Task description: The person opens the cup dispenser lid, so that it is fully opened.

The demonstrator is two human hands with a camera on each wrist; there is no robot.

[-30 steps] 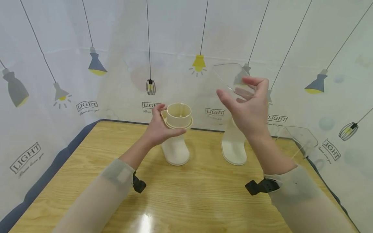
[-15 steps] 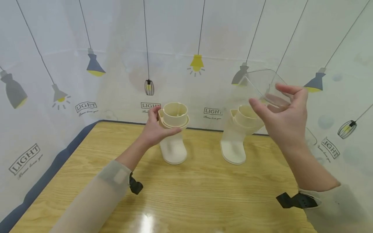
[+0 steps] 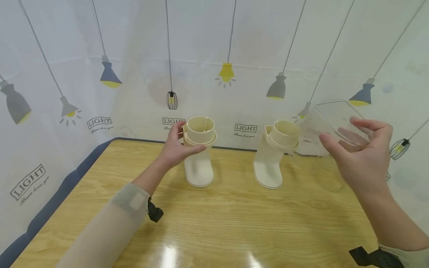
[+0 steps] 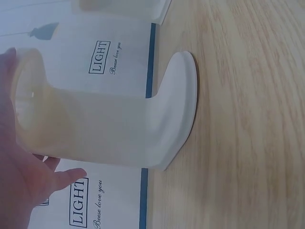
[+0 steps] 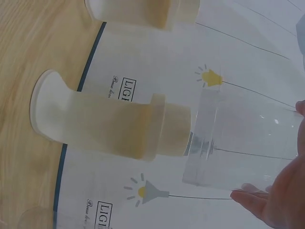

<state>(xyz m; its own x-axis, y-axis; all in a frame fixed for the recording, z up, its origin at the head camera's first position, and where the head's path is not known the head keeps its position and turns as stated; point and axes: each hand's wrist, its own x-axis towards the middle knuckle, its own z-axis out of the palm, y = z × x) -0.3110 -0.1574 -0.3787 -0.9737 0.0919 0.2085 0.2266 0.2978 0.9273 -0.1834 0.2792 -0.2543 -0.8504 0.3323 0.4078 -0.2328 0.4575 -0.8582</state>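
Two cream plastic stands, each with a round open collar on top and a flat rounded foot, stand upright on the wooden table. My left hand [image 3: 175, 149] grips the left stand [image 3: 198, 169] around its collar, thumb in front and fingers behind. In the left wrist view that stand [image 4: 105, 124] shows its foot flat on the wood. My right hand [image 3: 365, 156] holds a clear square-sided container [image 5: 243, 138] in the air between thumb and fingers, right of the right stand [image 3: 268, 171]. In the right wrist view the container overlaps the end of that stand's collar [image 5: 174, 129].
A faint clear object [image 3: 330, 178] shows on the table behind my right hand. The wooden table [image 3: 214, 223] ends at a dark blue edge, with a white cloth backdrop [image 3: 201, 44] printed with hanging lamps right behind it.
My right hand has moved right and down with the clear container, uncovering the right stand's collar. My left hand stays on the left stand, which has shifted only slightly in view.
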